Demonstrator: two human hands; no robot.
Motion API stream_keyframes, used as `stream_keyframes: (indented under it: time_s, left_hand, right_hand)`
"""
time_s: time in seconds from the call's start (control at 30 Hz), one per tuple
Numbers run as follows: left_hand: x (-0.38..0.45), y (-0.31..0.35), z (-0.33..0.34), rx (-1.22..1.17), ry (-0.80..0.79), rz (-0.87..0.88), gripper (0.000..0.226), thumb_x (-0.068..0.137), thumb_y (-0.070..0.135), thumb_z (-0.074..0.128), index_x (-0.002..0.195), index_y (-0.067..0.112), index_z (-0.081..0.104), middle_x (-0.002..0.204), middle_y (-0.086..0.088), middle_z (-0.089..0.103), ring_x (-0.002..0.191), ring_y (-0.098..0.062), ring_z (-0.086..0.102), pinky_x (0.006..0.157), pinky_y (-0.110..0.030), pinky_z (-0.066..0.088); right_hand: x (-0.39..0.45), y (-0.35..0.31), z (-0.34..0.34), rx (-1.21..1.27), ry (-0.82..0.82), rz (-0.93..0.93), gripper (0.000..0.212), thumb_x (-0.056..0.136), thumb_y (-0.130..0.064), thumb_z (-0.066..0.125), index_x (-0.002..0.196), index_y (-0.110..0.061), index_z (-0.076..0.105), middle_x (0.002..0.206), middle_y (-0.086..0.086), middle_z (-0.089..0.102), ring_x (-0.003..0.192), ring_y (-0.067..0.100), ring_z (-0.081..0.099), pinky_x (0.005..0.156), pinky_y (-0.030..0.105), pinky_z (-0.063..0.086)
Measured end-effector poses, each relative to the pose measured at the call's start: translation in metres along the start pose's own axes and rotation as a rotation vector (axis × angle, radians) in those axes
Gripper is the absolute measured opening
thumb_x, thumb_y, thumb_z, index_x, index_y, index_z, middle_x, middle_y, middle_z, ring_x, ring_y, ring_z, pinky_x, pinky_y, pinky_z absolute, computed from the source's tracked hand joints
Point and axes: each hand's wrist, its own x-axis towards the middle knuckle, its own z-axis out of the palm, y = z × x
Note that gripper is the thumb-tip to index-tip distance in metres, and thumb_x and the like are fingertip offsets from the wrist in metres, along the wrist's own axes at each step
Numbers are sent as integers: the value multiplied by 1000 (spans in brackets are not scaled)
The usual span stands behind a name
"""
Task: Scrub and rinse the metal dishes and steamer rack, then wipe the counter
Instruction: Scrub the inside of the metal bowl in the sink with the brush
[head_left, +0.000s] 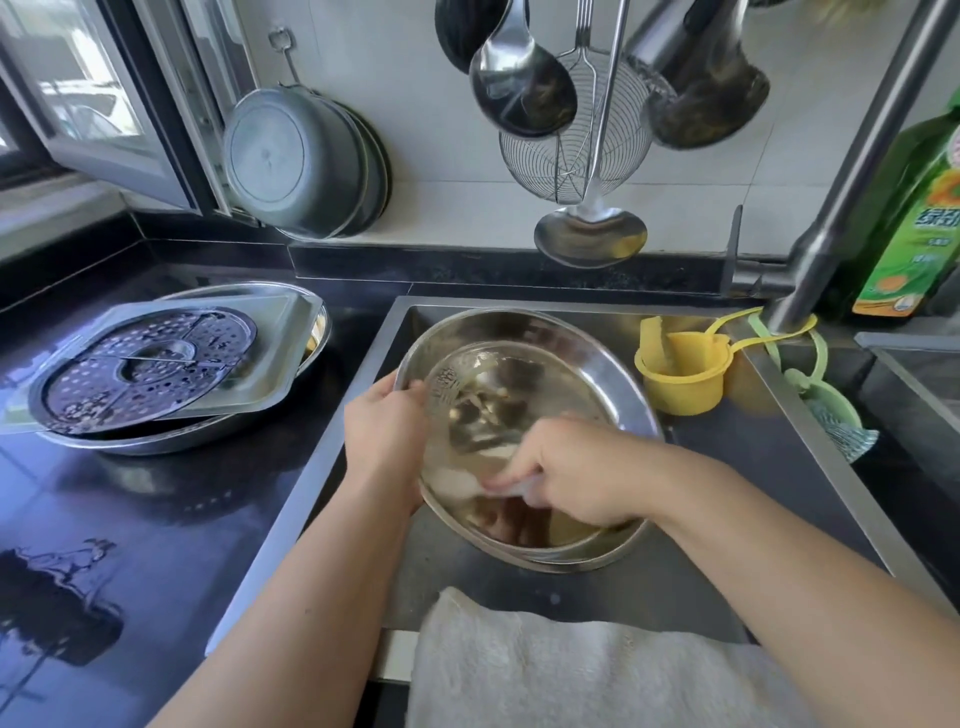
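The metal dish (571, 353) sits tilted over the sink (613, 587), at the frame's centre. The left hand (384, 431) grips its rim at nine o'clock; the right hand (571, 467) curls round a pale cloth (488, 480), blurred, inside the dish. Scrubbing looks early: at nine o'clock on the bench (130, 519) the steamer rack (140, 371), a square tray (280, 338) and a round pan (156, 441) wait stacked. Rinsing and bench wiping remain.

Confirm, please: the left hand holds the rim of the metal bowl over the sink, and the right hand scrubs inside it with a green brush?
Not quite. In the head view the right hand scrubs with a white cloth, not a green brush. The left hand does hold the metal bowl over the sink.
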Motion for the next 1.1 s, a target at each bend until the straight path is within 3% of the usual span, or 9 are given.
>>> stream_keyframes:
  time_s: [0.1, 0.2, 0.33, 0.43, 0.5, 0.7, 0.9, 1.0, 1.1]
  left_hand:
    - [3, 2, -1, 65, -12, 89, 36, 93, 8, 55, 80, 29, 81, 73, -4, 61, 73, -23, 52, 70, -38, 44]
    - [-7, 4, 4, 150, -100, 141, 47, 96, 6, 53, 86, 42, 82, 67, -3, 67, 69, -24, 51, 65, -39, 45]
    - [-6, 5, 2, 176, -80, 120, 34, 95, 9, 56, 95, 29, 83, 62, 5, 64, 67, -23, 47, 63, -38, 42]
    - [4, 3, -4, 83, 22, 80, 16, 83, 4, 55, 80, 7, 71, 71, -5, 49, 71, -23, 41, 67, -38, 35]
    - [9, 1, -6, 6, 52, 50, 7, 77, 5, 55, 79, 1, 60, 78, -5, 45, 74, -25, 39, 69, -40, 32]
    - [2, 2, -1, -85, 28, -94, 30, 95, 0, 57, 76, 16, 72, 79, -10, 62, 72, -24, 58, 69, -37, 51]
    - [4, 5, -1, -34, 79, 36, 20, 84, -2, 52, 73, 6, 67, 71, -6, 46, 71, -24, 41, 66, -37, 35]
    - [1, 4, 1, 3, 32, 31, 32, 86, -1, 54, 71, 16, 75, 70, -7, 54, 68, -22, 47, 66, -37, 41]
    - [2, 4, 0, -55, 41, -28, 15, 84, -3, 52, 85, 0, 68, 79, -8, 52, 74, -26, 47, 68, -40, 39]
  right_hand:
    - [-16, 7, -4, -164, -184, 84, 53, 99, -8, 55, 123, -52, 68, 79, -15, 52, 60, 11, 45, 50, 20, 39]
    - [-12, 2, -2, -242, -82, 33, 54, 98, -12, 53, 121, -60, 63, 114, -5, 62, 91, 26, 61, 75, 35, 56]
    - [0, 8, 15, -210, -57, -48, 53, 100, -16, 54, 122, -64, 59, 103, -11, 55, 100, 27, 58, 84, 46, 55]
    - [-3, 31, 4, -62, -106, 47, 43, 96, -19, 66, 117, -57, 67, 97, -22, 61, 98, 16, 63, 87, 30, 54]
    - [-4, 40, -2, -22, -140, 64, 37, 94, -17, 72, 119, -46, 72, 85, -35, 61, 87, -3, 59, 73, 11, 43]
    - [18, 8, 10, 48, 158, -96, 33, 97, -27, 67, 126, -44, 68, 86, -24, 47, 96, 13, 57, 91, 30, 45]
    - [-10, 22, -6, -145, -129, 98, 44, 95, -19, 65, 117, -57, 67, 80, -17, 61, 74, 15, 59, 66, 28, 50]
    - [-1, 8, 4, -90, 57, 18, 36, 98, -30, 64, 122, -57, 64, 87, -17, 55, 79, 13, 58, 74, 33, 53]
    - [12, 1, 4, 11, 215, 11, 32, 100, -36, 62, 127, -52, 63, 98, -16, 50, 95, 21, 58, 87, 38, 51]
